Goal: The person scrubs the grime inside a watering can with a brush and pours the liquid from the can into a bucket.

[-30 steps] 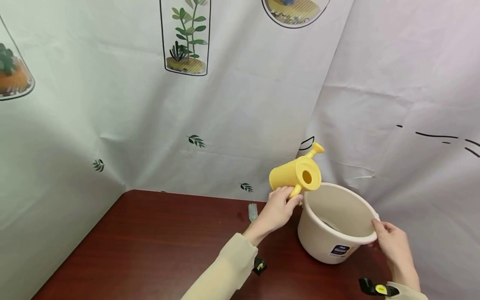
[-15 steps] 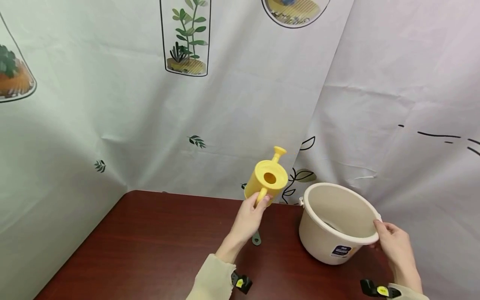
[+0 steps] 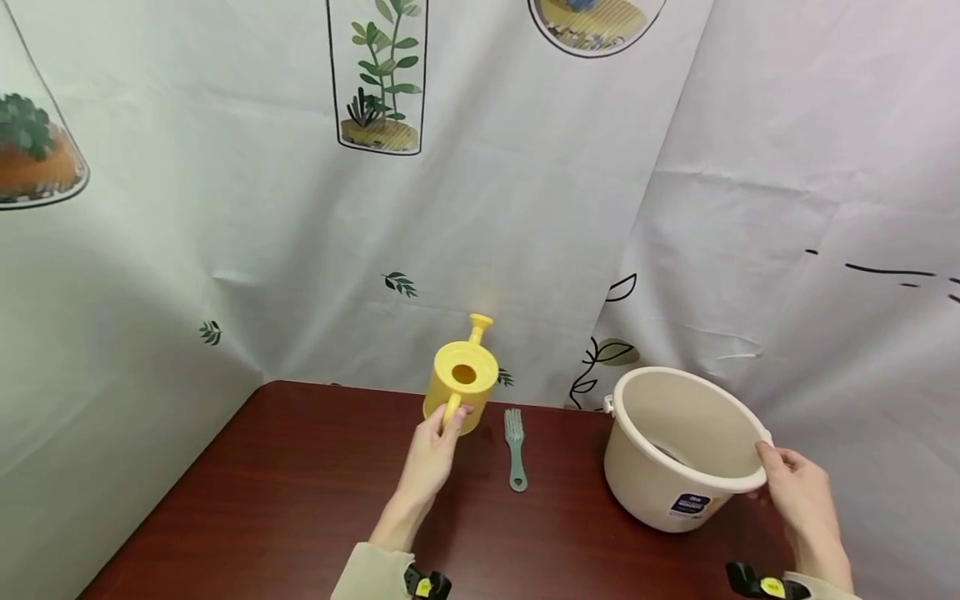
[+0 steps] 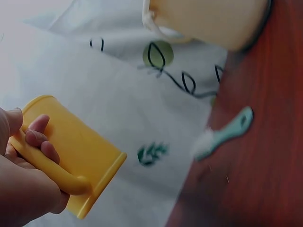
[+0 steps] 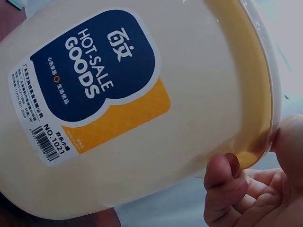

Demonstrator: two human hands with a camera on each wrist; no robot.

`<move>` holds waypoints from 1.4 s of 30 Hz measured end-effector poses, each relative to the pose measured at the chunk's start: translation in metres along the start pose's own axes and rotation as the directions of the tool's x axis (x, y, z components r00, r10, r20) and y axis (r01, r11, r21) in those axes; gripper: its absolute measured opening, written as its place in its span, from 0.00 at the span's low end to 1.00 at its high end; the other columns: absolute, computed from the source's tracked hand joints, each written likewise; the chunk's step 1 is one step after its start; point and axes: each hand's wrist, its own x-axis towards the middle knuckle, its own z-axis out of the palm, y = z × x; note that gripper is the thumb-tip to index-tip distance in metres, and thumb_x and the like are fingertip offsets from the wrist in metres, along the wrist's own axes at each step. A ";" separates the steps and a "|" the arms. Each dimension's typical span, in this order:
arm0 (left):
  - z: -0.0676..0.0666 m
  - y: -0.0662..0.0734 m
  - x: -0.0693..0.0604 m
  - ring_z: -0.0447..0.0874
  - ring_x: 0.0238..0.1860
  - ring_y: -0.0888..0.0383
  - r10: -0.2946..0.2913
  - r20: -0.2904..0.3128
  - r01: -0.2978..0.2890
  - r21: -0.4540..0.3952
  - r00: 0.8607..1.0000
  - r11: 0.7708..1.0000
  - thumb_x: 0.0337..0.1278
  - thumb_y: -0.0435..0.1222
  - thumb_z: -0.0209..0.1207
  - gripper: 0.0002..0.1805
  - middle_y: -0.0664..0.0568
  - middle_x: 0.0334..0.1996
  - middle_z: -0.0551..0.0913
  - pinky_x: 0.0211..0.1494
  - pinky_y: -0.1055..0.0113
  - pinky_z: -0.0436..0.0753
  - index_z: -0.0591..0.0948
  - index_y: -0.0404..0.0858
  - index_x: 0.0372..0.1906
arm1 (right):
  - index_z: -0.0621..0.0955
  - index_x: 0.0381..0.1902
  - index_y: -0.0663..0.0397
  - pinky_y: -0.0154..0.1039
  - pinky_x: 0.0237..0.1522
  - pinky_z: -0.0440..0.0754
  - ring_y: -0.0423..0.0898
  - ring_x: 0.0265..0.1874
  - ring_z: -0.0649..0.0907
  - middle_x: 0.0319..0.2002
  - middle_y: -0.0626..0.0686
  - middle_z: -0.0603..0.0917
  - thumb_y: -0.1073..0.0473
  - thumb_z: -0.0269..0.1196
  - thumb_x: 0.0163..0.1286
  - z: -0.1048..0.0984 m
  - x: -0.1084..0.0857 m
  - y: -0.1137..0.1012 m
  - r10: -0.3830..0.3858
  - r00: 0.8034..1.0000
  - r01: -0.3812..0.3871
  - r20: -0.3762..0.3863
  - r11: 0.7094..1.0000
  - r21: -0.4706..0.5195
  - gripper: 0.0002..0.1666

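Note:
My left hand (image 3: 431, 458) holds a yellow watering can (image 3: 463, 362) by its handle, above the back of the table. In the left wrist view, fingers curl round the handle of the can (image 4: 78, 146). The can's spout points up and toward the wall. With thumb and fingers, my right hand (image 3: 801, 496) grips the rim of a cream bucket (image 3: 652, 479) at the right. Inside the bucket a sliver of something lies mostly hidden behind its near wall. The right wrist view shows fingers under the rim of the bucket (image 5: 189, 85), beside its blue and orange label.
A small green hand fork (image 3: 517, 450) lies on the dark red-brown table (image 3: 300, 483) between can and bucket, tines toward the wall. A white printed cloth (image 3: 517, 208) hangs behind the table and along the left side.
My left hand has carried the watering can left from beside the bucket's rim, and the fork has come into full view. The right hand keeps its grip on the bucket.

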 end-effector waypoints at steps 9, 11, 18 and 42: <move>-0.052 -0.037 -0.010 0.70 0.54 0.54 -0.068 -0.095 0.073 0.052 0.993 0.996 0.73 0.45 0.51 0.18 0.46 0.50 0.80 0.58 0.61 0.65 0.81 0.35 0.51 | 0.69 0.60 0.75 0.40 0.19 0.79 0.46 0.15 0.81 0.17 0.50 0.79 0.40 0.48 0.75 0.000 -0.001 0.001 0.018 1.000 -0.018 -0.018 1.000 0.013 0.39; -0.062 -0.040 -0.012 0.69 0.54 0.54 -0.086 -0.107 0.092 0.059 0.991 0.994 0.73 0.46 0.51 0.19 0.46 0.51 0.79 0.58 0.63 0.64 0.81 0.35 0.51 | 0.69 0.60 0.75 0.39 0.19 0.79 0.46 0.15 0.81 0.17 0.50 0.79 0.40 0.48 0.75 0.001 -0.002 0.001 0.016 1.000 -0.016 -0.020 1.000 0.020 0.39; -0.088 -0.052 -0.021 0.66 0.57 0.57 -0.160 -0.128 0.166 0.033 0.979 0.986 0.73 0.47 0.49 0.23 0.44 0.54 0.75 0.58 0.69 0.62 0.78 0.31 0.54 | 0.69 0.60 0.75 0.39 0.19 0.79 0.44 0.15 0.80 0.17 0.49 0.79 0.41 0.48 0.75 0.001 -0.002 0.001 0.017 1.000 -0.016 -0.018 0.999 0.031 0.39; -0.130 -0.075 -0.037 0.64 0.57 0.62 -0.235 -0.133 0.245 0.063 0.963 0.967 0.77 0.46 0.42 0.26 0.45 0.59 0.72 0.55 0.74 0.65 0.72 0.28 0.62 | 0.69 0.61 0.73 0.40 0.16 0.78 0.45 0.13 0.80 0.16 0.48 0.79 0.40 0.48 0.74 0.005 -0.004 0.003 0.045 0.996 -0.038 -0.077 0.996 0.083 0.38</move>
